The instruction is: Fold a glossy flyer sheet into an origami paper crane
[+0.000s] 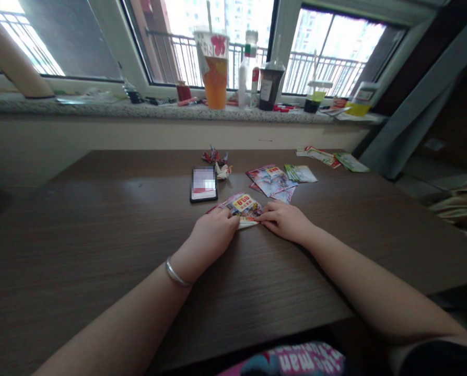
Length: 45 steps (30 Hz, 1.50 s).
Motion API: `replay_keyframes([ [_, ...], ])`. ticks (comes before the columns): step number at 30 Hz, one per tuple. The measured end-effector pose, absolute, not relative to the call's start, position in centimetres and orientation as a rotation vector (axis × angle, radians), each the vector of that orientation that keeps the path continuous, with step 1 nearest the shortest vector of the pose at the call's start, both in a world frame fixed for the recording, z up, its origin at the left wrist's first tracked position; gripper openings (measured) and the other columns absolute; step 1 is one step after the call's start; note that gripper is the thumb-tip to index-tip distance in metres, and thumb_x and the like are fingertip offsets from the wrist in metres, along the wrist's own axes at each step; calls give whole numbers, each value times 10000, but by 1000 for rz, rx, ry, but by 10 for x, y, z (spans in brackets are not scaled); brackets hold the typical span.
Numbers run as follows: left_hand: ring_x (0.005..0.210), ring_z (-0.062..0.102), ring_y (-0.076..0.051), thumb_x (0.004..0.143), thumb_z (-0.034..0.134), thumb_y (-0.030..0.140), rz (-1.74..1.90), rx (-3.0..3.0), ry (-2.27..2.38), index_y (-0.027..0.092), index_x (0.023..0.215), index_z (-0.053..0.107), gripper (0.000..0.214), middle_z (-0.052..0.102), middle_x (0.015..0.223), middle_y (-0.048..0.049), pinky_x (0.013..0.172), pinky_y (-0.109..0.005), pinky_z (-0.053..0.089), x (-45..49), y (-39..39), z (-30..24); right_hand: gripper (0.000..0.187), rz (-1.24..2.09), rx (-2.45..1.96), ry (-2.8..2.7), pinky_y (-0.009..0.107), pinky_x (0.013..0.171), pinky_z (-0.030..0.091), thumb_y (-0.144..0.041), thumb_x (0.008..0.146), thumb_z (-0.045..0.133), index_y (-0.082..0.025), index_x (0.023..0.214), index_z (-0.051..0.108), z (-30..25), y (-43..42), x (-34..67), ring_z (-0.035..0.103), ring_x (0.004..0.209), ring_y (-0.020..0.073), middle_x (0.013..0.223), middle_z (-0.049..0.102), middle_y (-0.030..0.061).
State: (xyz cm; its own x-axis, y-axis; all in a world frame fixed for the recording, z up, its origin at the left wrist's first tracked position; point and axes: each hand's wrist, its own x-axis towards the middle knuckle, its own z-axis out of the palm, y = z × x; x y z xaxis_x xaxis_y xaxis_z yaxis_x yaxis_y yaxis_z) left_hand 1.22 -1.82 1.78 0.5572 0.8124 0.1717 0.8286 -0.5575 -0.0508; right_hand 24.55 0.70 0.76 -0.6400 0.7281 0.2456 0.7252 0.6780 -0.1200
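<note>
A colourful printed paper sheet (246,204) with a yellow panel and red figures lies on the table in front of me. Along its near edge runs a pale strip that looks folded over. My left hand (214,231), with a silver bangle at the wrist, grips the left side, its fingers curled and its thumb near the strip. At the right corner, my right hand (283,219) holds the edge between thumb and fingers. Both hands rest low against the tabletop, and the fingertips partly cover the sheet.
Beyond the sheet are a phone (203,184), folded paper pieces (216,156), more printed sheets (271,180) and green leaflets (301,173). Other paper strips (323,155) lie far right on the brown table (100,240). Cups, including an orange drink (216,83), and bottles line the windowsill (159,109).
</note>
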Motion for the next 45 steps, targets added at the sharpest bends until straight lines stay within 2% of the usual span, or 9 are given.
replay_keyframes([
  [5, 915, 607, -263, 940, 439, 243, -171, -2657, -1364, 241, 1097, 654, 266, 632, 992, -105, 740, -370, 502, 13, -21, 17, 218, 84, -1193, -2612, 296, 801, 454, -230, 892, 556, -254, 1017, 734, 12, 7, 246, 602, 915, 188, 962, 682, 52],
  [9, 978, 586, -276, 918, 469, 232, -207, -2673, -1342, 196, 1091, 655, 256, 628, 1038, -127, 790, -384, 491, 16, -21, 17, 185, 157, -1257, -2576, 283, 794, 456, -173, 861, 575, -226, 952, 727, 16, 10, 250, 625, 871, 178, 922, 708, 44],
  [13, 1014, 566, -260, 903, 448, 152, -203, -2773, -1173, 136, 1045, 660, 255, 640, 1014, -130, 915, -399, 444, 20, -20, 17, 172, 188, -1303, -2575, 274, 777, 458, -141, 833, 592, -225, 915, 717, 17, 12, 255, 638, 848, 175, 920, 720, 28],
  [16, 1032, 559, -260, 902, 449, 162, -209, -2797, -1214, 121, 1073, 646, 264, 638, 1024, -131, 931, -398, 438, 22, -20, 17, 171, 171, -1291, -2594, 273, 781, 457, -151, 843, 586, -223, 918, 722, 18, 13, 257, 638, 860, 179, 913, 712, 32],
  [25, 1029, 547, -265, 928, 480, 307, -242, -2827, -1240, 210, 1326, 514, 411, 604, 1109, -112, 925, -419, 450, 21, -24, 15, 182, 63, -1388, -2641, 271, 727, 443, -216, 881, 560, -253, 907, 736, 28, 2, 251, 624, 845, 178, 896, 683, 39],
  [31, 1029, 539, -267, 931, 468, 303, -199, -2807, -1242, 226, 1272, 571, 365, 598, 1090, -110, 915, -413, 456, 21, -24, 17, 140, 94, -1425, -2675, 270, 694, 438, -207, 842, 586, -241, 876, 718, 31, 4, 258, 627, 832, 183, 904, 690, 31],
  [39, 1017, 535, -257, 929, 470, 314, -226, -2808, -1247, 231, 1275, 566, 368, 590, 1108, -109, 921, -413, 453, 21, -24, 16, 73, 185, -1591, -2560, 258, 622, 419, -219, 768, 659, -234, 830, 694, 29, 15, 278, 614, 739, 169, 852, 700, 16],
  [41, 1019, 534, -260, 933, 463, 313, -232, -2807, -1243, 225, 1270, 570, 365, 590, 1107, -114, 928, -420, 450, 21, -24, 16, 124, 211, -1556, -2522, 261, 640, 434, -197, 762, 656, -228, 877, 690, 29, 15, 278, 616, 751, 167, 889, 697, 21],
  [45, 1021, 530, -259, 928, 472, 303, -243, -2812, -1216, 224, 1255, 579, 353, 589, 1110, -113, 928, -420, 448, 20, -24, 14, 214, 284, -1273, -2535, 299, 807, 471, -187, 815, 617, -209, 1014, 693, 25, 10, 265, 618, 907, 185, 983, 689, 60],
])
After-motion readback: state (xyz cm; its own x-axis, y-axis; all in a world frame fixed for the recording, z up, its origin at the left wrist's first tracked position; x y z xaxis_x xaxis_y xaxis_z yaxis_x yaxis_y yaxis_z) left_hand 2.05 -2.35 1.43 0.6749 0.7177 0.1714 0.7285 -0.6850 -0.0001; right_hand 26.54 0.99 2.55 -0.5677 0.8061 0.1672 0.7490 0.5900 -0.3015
